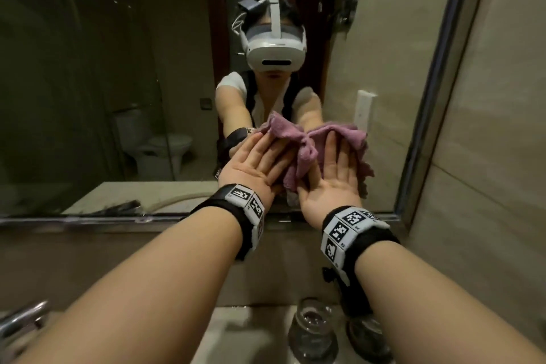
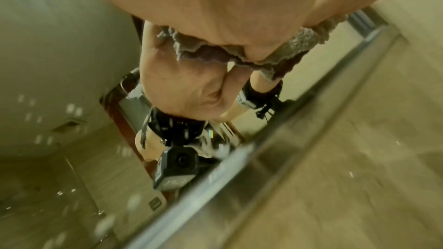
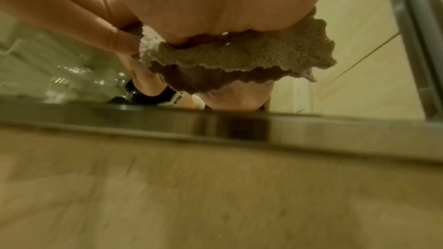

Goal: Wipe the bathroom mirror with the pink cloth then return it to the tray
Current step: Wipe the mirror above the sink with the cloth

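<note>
The pink cloth [image 1: 298,154] is spread against the lower part of the bathroom mirror [image 1: 118,83]. My left hand [image 1: 260,156] presses flat on the cloth's left half with straight fingers. My right hand [image 1: 336,168] presses flat on its right half, fingers straight and pointing up. The cloth bunches between the two hands. In the left wrist view the cloth [image 2: 294,44] shows under my palm with its reflection below. In the right wrist view the cloth [image 3: 239,54] hangs below my palm, close above the mirror's lower frame [image 3: 215,122]. No tray is in view.
The mirror's metal frame [image 1: 437,74] runs along the right and bottom edges, with tiled wall [image 1: 487,127] beyond. Below my right forearm stand two upturned glasses [image 1: 313,334] on the counter. A chrome tap [image 1: 20,319] pokes in at lower left.
</note>
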`<state>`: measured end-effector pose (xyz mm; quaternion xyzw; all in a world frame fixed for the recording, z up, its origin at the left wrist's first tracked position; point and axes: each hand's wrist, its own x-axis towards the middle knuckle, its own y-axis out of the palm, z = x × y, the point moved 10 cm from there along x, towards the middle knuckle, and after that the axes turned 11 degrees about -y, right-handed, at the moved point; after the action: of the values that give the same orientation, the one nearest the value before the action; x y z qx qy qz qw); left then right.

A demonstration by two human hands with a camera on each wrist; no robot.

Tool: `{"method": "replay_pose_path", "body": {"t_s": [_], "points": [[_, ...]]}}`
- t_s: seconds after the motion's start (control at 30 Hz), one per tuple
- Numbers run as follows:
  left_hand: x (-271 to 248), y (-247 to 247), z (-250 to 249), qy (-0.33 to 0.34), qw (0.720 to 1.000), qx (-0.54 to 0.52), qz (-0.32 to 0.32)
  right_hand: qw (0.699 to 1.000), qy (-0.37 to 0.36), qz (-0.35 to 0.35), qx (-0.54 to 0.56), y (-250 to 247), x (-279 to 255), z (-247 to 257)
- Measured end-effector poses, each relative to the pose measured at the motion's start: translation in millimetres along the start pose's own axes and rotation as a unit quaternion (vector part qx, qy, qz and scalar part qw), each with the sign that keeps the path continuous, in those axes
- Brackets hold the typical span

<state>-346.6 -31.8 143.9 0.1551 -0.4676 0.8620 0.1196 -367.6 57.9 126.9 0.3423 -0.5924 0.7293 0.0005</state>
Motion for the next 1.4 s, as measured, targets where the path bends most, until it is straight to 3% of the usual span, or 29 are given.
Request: {"method": "replay_pose_path", "body": {"t_s": [0.13, 0.2, 0.4, 0.7, 0.9, 1.03, 1.13, 1.27, 1.4], "points": [[-22, 42, -1, 0.031, 0.999, -0.013, 0.031, 0.999, 0.012, 0.032, -0.008, 43, -15, 21], [-32, 55, 0, 0.050, 0.998, -0.023, 0.030, 0.999, 0.028, 0.004, -0.016, 48, -17, 31], [-56, 91, 1, 0.102, 0.992, -0.011, 0.070, 0.990, 0.121, 0.068, 0.001, 74, -27, 36], [-83, 128, 25, 0.118, 0.986, -0.002, 0.116, 0.990, 0.124, 0.046, 0.044, 95, -32, 84], [-82, 129, 41, 0.118, 0.989, 0.001, 0.091, 0.989, 0.127, 0.067, 0.038, 103, -30, 93], [-78, 129, 63, 0.093, 0.991, 0.020, 0.095, 0.997, 0.071, -0.009, -0.009, 74, -9, 114], [-74, 129, 89, 0.053, 0.992, 0.040, 0.112, 0.999, 0.013, -0.027, -0.029, 48, 16, 137], [-68, 120, 122, 0.006, 0.993, 0.028, 0.113, 0.999, -0.024, 0.022, -0.030, 42, 37, 151], [-64, 112, 146, -0.018, 0.994, 0.029, 0.108, 0.998, -0.044, -0.001, -0.045, 28, 49, 167]]}}
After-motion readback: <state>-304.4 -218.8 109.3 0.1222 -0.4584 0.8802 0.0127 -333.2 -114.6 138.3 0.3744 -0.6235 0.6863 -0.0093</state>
